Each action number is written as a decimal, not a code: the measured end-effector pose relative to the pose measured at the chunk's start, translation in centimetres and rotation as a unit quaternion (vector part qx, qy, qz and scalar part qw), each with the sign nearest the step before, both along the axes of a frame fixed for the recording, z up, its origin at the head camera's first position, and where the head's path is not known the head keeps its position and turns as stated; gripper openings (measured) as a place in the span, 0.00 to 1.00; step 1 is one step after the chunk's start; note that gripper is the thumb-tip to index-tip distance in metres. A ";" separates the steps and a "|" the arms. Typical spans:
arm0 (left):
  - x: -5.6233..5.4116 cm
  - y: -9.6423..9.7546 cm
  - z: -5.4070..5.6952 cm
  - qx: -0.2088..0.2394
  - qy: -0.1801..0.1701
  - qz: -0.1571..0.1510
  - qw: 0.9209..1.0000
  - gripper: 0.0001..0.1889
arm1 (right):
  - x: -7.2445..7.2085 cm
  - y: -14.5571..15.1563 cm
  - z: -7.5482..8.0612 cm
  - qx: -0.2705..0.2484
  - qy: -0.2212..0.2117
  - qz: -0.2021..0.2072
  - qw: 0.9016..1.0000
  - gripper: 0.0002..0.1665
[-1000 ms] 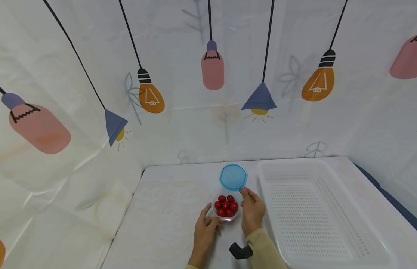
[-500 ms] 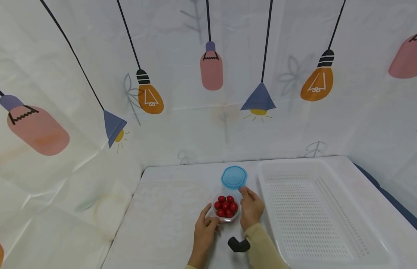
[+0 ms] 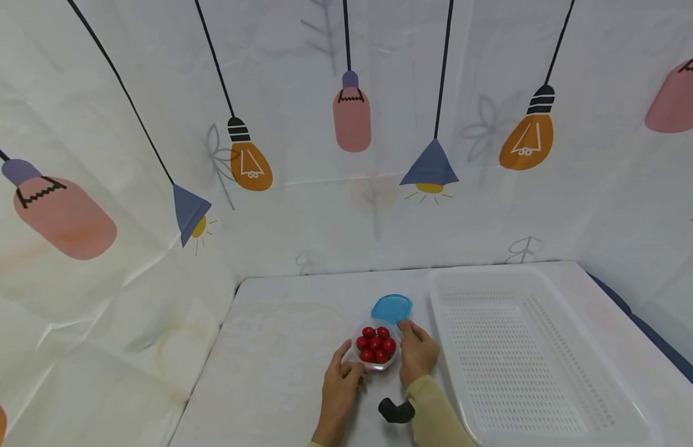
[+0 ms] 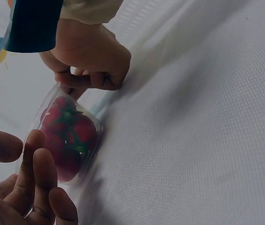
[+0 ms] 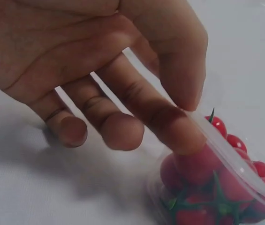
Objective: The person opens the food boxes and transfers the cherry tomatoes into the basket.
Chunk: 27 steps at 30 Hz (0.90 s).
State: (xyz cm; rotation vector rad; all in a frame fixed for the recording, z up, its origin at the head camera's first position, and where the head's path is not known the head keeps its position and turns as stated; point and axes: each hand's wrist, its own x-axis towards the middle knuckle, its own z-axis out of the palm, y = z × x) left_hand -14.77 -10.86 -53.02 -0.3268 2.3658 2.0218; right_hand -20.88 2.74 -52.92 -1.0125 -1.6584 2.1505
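Observation:
A clear plastic container (image 3: 380,366) full of red cherry tomatoes (image 3: 375,343) sits on the white table; the tomatoes' green stems show in both wrist views. Around the container's left and near side curl the fingers of my left hand (image 3: 341,380), whose fingertips lie against its wall in the left wrist view. A blue translucent lid (image 3: 391,307) is tilted just behind the container. My right hand (image 3: 418,352) pinches the lid's near right edge, and its thumb and another fingertip sit right at the container's rim (image 5: 235,161). The lid is out of sight in the right wrist view.
A large white perforated tray (image 3: 516,366) takes up the right side of the table (image 3: 285,360), close to my right sleeve (image 3: 436,410). A black strap-like piece (image 3: 395,411) sticks out from that sleeve. A white curtain printed with lamps (image 3: 302,217) hangs behind.
The blue lid has tipped and come nearer the container, looking flatter than before. My right fingertips moved slightly toward me with it. The left hand and container stay nearly put.

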 end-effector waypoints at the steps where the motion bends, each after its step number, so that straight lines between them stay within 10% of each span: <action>1: 0.0 0.0 0.0 0.001 0.000 0.000 1.000 0.33 | 0.1 0.0 -0.2 0.001 -0.002 0.001 1.000 0.25; 27: 0.0 0.1 0.1 0.003 -0.005 0.001 1.000 0.32 | 1.1 0.7 -1.1 0.047 0.026 0.047 0.997 0.27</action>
